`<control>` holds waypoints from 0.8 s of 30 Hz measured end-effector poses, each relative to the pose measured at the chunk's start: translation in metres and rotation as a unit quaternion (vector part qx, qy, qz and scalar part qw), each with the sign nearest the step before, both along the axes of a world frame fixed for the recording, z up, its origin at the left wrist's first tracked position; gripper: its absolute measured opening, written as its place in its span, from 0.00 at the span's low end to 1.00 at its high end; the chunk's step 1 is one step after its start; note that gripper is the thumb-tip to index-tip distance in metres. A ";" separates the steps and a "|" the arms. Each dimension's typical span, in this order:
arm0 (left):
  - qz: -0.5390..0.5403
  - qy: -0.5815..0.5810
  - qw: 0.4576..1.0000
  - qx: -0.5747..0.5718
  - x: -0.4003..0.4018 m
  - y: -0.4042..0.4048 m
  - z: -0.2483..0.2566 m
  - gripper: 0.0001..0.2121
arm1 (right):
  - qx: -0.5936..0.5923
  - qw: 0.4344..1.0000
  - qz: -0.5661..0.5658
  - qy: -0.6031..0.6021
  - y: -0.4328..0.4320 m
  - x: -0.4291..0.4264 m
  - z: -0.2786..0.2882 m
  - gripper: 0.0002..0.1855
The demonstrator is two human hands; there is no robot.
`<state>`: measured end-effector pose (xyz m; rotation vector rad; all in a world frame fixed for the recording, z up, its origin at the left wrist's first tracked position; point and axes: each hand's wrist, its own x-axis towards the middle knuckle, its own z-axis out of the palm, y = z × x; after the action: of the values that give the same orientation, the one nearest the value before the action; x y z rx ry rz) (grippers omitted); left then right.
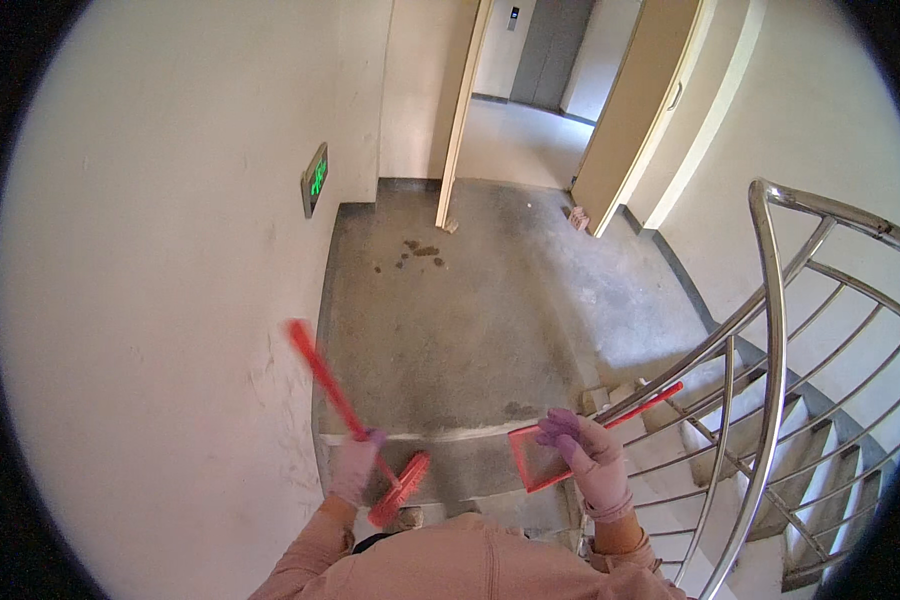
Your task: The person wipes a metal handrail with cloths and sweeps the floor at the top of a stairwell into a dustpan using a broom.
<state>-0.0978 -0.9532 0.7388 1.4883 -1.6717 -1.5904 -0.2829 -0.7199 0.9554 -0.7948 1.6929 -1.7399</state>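
Observation:
My left hand, in a pink and purple glove, is closed around the red handle of a brush. The handle slants up to the left, and the bristled head hangs low to the right of the hand, above the steps. My right hand, gloved alike, is at a red-framed object that looks like a dustpan, with a red stick pointing up to the right beside the railing. The fingers are bent over its frame; whether they close on the frame or the stick is hard to tell.
Steel railings curve along the right, with stairs descending beyond. A concrete landing with dark stains lies ahead, reaching open doors with a brick beside one. A wall with a green exit sign stands left.

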 end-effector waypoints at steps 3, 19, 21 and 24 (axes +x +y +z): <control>-0.189 -0.013 0.982 0.019 -0.023 0.029 -0.026 0.16 | -0.050 0.997 0.018 0.047 -0.030 0.021 0.013 0.25; -0.221 0.205 0.847 -0.437 -0.154 0.020 0.075 0.04 | -0.227 0.892 -0.241 0.306 0.007 0.036 0.050 0.15; -0.202 0.183 0.843 -0.464 -0.160 -0.037 0.022 0.04 | -0.009 0.953 -0.135 0.272 -0.024 0.055 0.028 0.11; -0.271 -0.003 0.850 -0.452 -0.146 -0.079 -0.049 0.04 | 0.055 0.985 -0.030 0.160 -0.057 0.054 -0.013 0.12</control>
<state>-0.2434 -1.0321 0.6901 0.5521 -2.4706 -0.7201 -0.2290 -0.7771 0.9419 -1.0250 2.0242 -1.6062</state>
